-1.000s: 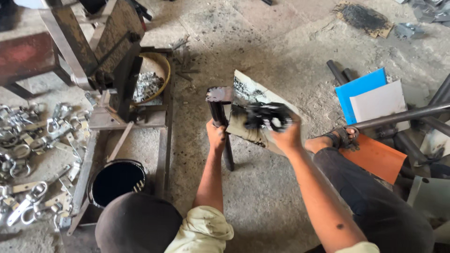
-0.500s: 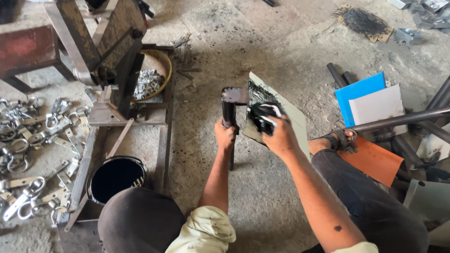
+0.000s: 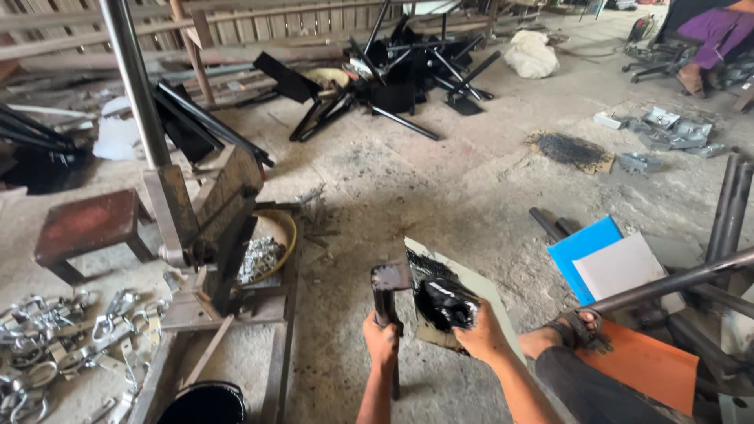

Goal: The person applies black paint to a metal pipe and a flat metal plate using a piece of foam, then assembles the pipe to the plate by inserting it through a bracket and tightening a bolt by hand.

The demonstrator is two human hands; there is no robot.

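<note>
Even, diffuse daylight; brightest at upper right, on the concrete floor [image 3: 471, 180]. Shadows soft and short. Wet black paint on the cloth [image 3: 448, 302] shows small glare spots. Wide-angle bending at frame edges. Focus sharp overall; no motion blur.

Lever press [image 3: 206, 235] stands left of both hands, stool [image 3: 86, 228] beyond.

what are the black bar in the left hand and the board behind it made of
Black square-section bar in the left hand: likely metal tube, glossy wet-looking black paint. Pale flat board: probably cardboard or thin ply, matte, smeared black. Right hand presses a black-soaked wad, seemingly cloth.
</note>
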